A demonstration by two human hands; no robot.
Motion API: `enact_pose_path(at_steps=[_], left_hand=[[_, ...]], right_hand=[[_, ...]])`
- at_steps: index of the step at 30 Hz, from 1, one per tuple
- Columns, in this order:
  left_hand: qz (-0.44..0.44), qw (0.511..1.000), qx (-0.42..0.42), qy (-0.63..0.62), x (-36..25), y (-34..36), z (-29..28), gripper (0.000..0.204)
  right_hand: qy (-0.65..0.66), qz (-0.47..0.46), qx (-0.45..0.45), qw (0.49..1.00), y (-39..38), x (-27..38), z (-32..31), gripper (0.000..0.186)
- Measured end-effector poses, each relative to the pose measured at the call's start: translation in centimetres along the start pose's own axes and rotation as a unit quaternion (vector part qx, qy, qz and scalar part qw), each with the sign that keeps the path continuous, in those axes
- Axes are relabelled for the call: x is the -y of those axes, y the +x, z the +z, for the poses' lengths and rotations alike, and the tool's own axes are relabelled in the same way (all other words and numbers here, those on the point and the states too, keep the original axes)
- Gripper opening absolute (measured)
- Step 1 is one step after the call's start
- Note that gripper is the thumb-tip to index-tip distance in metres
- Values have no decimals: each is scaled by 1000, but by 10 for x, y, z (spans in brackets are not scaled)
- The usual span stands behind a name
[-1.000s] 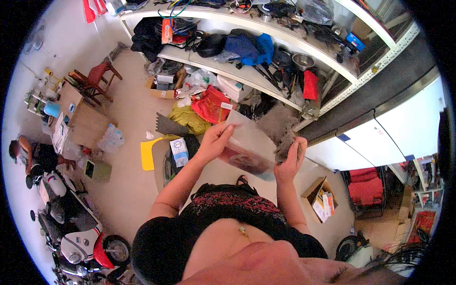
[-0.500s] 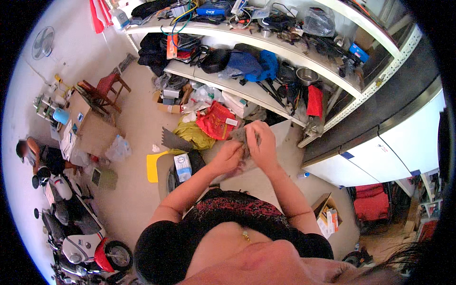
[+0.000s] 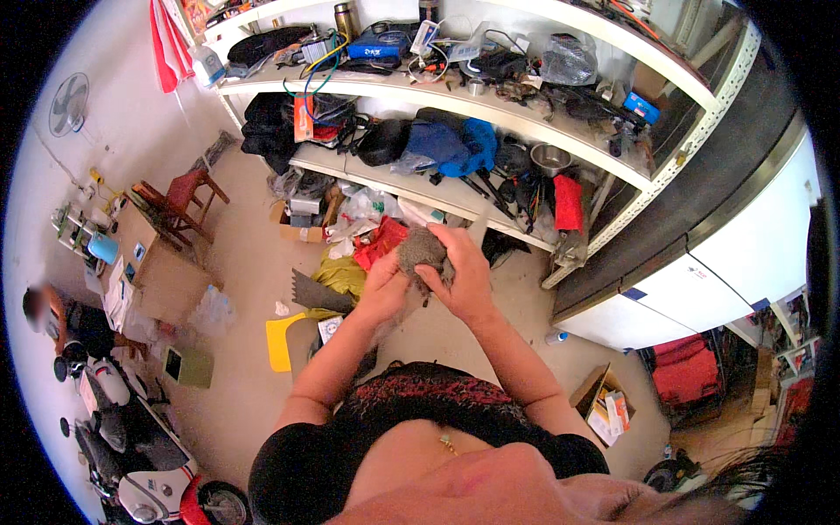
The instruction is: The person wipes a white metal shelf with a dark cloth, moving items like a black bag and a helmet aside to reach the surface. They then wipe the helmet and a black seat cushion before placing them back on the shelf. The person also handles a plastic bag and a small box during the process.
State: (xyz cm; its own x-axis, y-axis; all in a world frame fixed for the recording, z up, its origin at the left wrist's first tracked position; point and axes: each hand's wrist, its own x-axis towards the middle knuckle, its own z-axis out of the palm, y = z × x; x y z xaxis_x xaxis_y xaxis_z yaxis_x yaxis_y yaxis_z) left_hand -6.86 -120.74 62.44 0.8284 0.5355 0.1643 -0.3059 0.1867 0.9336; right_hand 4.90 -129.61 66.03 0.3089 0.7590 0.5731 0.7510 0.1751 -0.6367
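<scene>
A fuzzy grey-brown clump [image 3: 422,252] is held between my two hands in front of my chest; I cannot tell whether it is a rag or matted lint. My left hand [image 3: 382,287] grips it from the left, fingers curled. My right hand [image 3: 462,273] wraps its right side, with the thumb pressed across the front. Some loose strands hang below the clump. Beneath and beyond my hands on the floor lie a red bag [image 3: 380,245] and a yellow-green bag [image 3: 346,276], partly hidden by my left hand.
Loaded shelves [image 3: 420,90] run across the far side. A yellow plastic piece [image 3: 278,343] and a grey toothed edge [image 3: 318,292] are left of my arm. An open carton [image 3: 604,405] stands at right, a motorcycle [image 3: 159,490] at lower left. Another person sits at far left.
My hands have shifted left, and the clump is turned so more of it shows. The head view has tilted, so the surroundings have moved left.
</scene>
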Motion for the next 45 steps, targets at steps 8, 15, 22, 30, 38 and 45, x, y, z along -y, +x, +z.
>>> enact_pose_path(at_steps=[8,15,22,30,38,45], left_hand=[[46,975,-30,217,-19,8,-12,25],[45,994,-20,100,-34,16,-20,22],[67,993,-97,18,-48,24,-43,21],[87,994,-30,65,-58,39,-55,25],[69,962,-46,260,-71,59,-51,23],[316,765,-155,539,-51,90,-87,14]], right_hand=[[95,6,38,995,6,-30,7,45],[10,57,148,987,-23,-57,-10,44],[-31,56,188,980,-52,-84,-44,43],[25,135,175,975,-71,-110,-76,43],[40,238,24,970,-65,-117,-102,43],[-129,52,32,990,-52,-86,-88,42]])
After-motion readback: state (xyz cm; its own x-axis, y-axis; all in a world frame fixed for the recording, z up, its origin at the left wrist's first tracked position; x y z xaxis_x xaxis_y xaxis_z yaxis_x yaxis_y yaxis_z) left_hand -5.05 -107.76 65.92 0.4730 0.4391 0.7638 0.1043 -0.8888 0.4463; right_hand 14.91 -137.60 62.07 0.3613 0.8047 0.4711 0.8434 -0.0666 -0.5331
